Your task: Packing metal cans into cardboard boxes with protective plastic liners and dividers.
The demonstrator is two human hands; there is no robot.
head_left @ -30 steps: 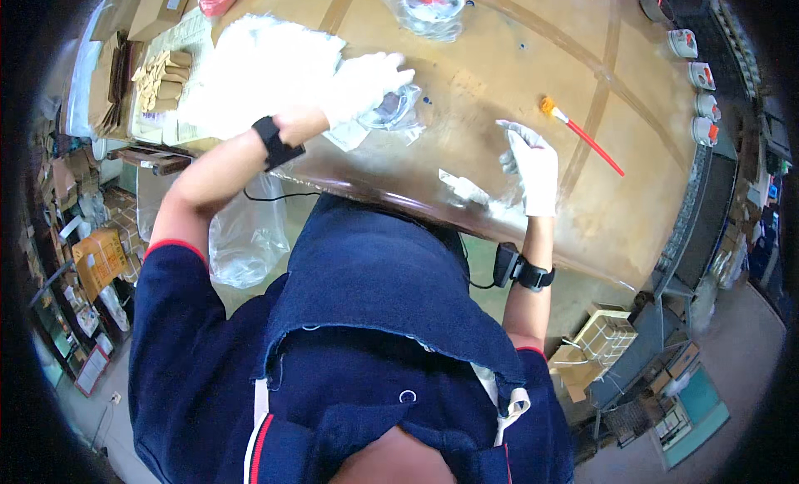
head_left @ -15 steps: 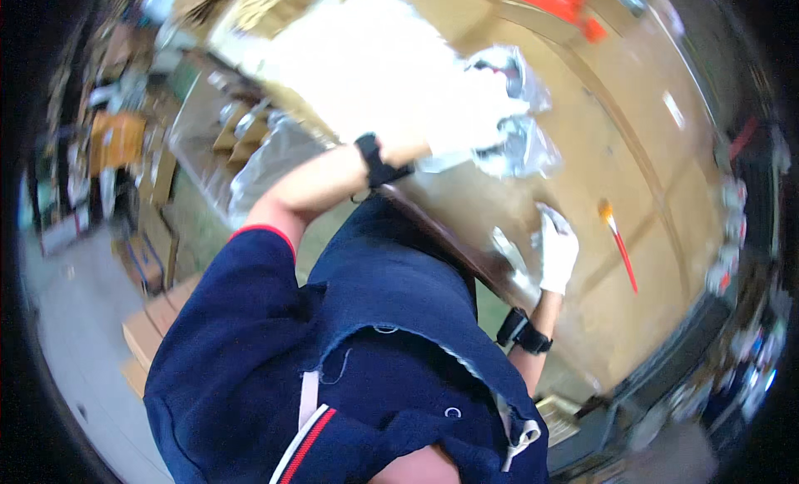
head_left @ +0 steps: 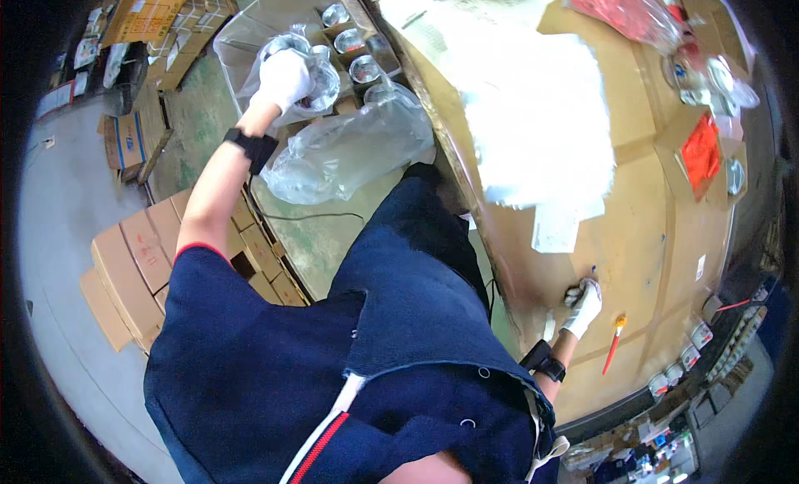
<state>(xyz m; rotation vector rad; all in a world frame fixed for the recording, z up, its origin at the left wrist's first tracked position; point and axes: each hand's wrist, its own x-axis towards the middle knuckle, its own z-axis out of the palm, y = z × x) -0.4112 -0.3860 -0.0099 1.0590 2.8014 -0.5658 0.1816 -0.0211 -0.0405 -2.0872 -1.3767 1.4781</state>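
Observation:
My left hand [head_left: 285,78], in a white glove, reaches over an open carton at the upper left. It is closed on round containers wrapped in clear plastic [head_left: 322,80]; the fingers partly hide them. Below it, a loose clear plastic bag [head_left: 341,155] drapes over the carton's near side. Round shiny-topped containers [head_left: 364,69] stand in cardboard dividers beside the hand. My right hand [head_left: 585,307], also white-gloved, rests on the cardboard-covered table with curled fingers, and whatever they hold is hidden. A pale strip [head_left: 549,325] lies next to it.
A brush with a red handle [head_left: 612,354] lies right of my right hand. White sheets [head_left: 541,109], glaring bright, cover the table's middle. A small box with red material [head_left: 701,157] sits at the far right. Brown cartons [head_left: 143,249] are stacked on the floor at left.
My left hand has swung left from the table to the carton, and the plastic-wrapped containers have gone from the table with it. My right hand stays on the table, its fingers more curled.

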